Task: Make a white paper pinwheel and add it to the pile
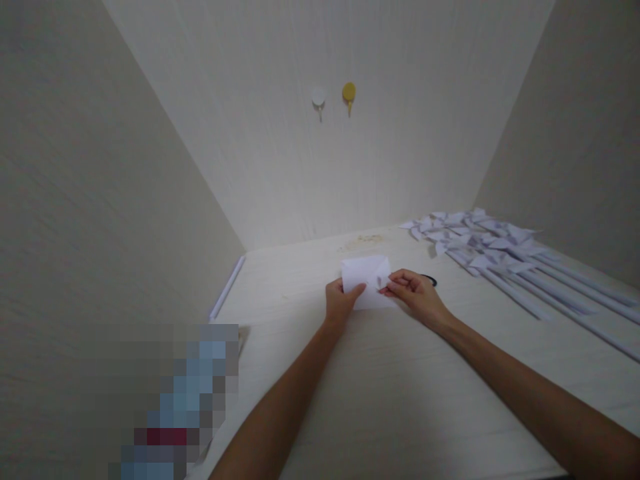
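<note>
Gripping wht paper [363,268] over counter [380,413] | L hand [341,301] holds L edge | R hand [415,293] pinches R side | prob. part-worked, not yet pinwheel-shaped | pinwheels [500,259] on sticks [515,295] at R look done

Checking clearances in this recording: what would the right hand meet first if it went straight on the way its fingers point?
The right hand would first meet the white paper sheet, which it already touches; then probably the left hand, though depth is unclear.
</note>
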The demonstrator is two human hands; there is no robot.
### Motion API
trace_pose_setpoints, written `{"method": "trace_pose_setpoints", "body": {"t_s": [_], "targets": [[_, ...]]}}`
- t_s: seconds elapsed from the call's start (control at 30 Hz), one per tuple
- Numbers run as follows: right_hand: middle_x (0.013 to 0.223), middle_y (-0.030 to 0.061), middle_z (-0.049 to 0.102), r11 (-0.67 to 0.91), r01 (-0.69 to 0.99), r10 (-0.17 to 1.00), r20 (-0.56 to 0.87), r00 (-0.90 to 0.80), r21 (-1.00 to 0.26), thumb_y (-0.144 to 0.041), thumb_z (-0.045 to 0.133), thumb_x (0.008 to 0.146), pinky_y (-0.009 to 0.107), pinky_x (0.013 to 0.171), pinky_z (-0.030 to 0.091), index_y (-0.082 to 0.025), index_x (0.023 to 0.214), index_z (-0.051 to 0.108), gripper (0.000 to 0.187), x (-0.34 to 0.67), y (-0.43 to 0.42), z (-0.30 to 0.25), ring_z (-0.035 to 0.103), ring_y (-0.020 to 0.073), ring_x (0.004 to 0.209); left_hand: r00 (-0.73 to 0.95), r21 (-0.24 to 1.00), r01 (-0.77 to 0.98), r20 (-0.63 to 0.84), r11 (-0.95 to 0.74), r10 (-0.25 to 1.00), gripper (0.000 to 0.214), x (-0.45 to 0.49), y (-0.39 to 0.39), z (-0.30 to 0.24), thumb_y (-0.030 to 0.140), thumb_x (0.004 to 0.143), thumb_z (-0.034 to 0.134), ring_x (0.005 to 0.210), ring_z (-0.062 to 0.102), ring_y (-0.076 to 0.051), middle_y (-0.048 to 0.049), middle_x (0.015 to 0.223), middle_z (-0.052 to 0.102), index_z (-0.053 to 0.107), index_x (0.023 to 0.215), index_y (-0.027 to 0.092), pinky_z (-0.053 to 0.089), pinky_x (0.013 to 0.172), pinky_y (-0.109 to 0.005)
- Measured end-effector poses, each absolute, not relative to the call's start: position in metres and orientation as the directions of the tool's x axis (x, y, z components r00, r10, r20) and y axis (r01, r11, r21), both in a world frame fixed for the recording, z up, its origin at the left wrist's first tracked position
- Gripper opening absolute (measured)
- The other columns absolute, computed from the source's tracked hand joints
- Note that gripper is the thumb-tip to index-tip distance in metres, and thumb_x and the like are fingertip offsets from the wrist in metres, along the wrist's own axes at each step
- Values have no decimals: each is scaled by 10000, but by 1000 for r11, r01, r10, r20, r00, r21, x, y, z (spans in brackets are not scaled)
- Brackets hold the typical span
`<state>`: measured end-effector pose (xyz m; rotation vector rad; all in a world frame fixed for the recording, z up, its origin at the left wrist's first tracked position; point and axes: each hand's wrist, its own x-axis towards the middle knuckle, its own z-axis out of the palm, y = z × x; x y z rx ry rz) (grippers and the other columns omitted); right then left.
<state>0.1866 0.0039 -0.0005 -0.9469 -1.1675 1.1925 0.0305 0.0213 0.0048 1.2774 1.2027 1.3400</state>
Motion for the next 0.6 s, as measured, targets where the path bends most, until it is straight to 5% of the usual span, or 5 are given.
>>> {"method": "trace_pose_setpoints", "body": {"t_s": [0.33, 0.6], "targets": [[627, -14, 509, 384, 147, 923, 383, -37, -911, -321, 574, 653, 238, 586, 364, -169, 563, 548, 179, 192, 9, -1, 473, 109, 613, 51, 997, -19, 75, -74, 996, 250, 30, 19, 7, 276, 484, 689, 509, 503, -119, -26, 581, 600, 635, 642, 88, 390, 495, -244], [499, -45, 449, 222, 180, 975, 214, -63, -958, -401, 559, 652, 210, 426, 267, -160, 624, 530, 244, 191, 10, -10, 372, 77, 438, 85, 995, 8, 96, -97, 992, 205, 32, 14, 12, 262, 492, 688, 474, 472, -97, -5, 528, 575, 629, 592, 93, 365, 464, -218]]}}
